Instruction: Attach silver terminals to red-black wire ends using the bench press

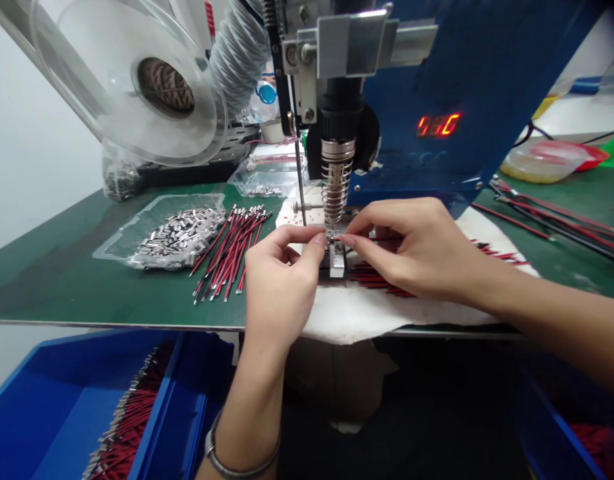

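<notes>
My left hand (287, 273) is pinched at the left side of a small metal fixture (337, 260), under the spring-wrapped tip (335, 177) of a blue machine (437, 80). What its fingertips hold is too small to make out. From the right, my right hand (411, 250) pinches a thin red and black wire (381, 239) at the fixture. Beneath that hand, a bundle of red and black wires (377, 277) lies on a white cloth (347, 320).
Left on the green table (61, 267) are a clear tray (111, 247) of small metal parts and a pile of wires (231, 250). A blue bin (51, 400) holding finished-looking wires stands below. A large clear reel (107, 73) hangs upper left. More wires (571, 220) lie right.
</notes>
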{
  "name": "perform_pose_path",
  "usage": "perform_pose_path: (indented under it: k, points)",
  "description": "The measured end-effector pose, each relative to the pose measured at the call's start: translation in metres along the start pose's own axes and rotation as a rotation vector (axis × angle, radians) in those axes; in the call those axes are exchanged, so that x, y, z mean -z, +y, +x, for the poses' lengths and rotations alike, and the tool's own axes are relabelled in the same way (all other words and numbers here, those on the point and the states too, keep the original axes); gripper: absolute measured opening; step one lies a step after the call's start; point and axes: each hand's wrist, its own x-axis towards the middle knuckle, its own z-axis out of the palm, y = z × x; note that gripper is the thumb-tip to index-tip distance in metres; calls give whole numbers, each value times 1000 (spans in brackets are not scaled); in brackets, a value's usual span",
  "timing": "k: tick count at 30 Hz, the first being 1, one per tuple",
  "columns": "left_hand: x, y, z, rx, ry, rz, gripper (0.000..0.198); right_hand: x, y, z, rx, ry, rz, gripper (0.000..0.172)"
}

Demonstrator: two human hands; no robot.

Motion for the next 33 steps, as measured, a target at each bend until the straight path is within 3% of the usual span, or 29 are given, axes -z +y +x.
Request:
perform_pose_path:
  k: [33]
  points:
    - [-1, -2, 1, -60, 4, 9, 12, 0, -1, 1, -10, -15, -23, 13]
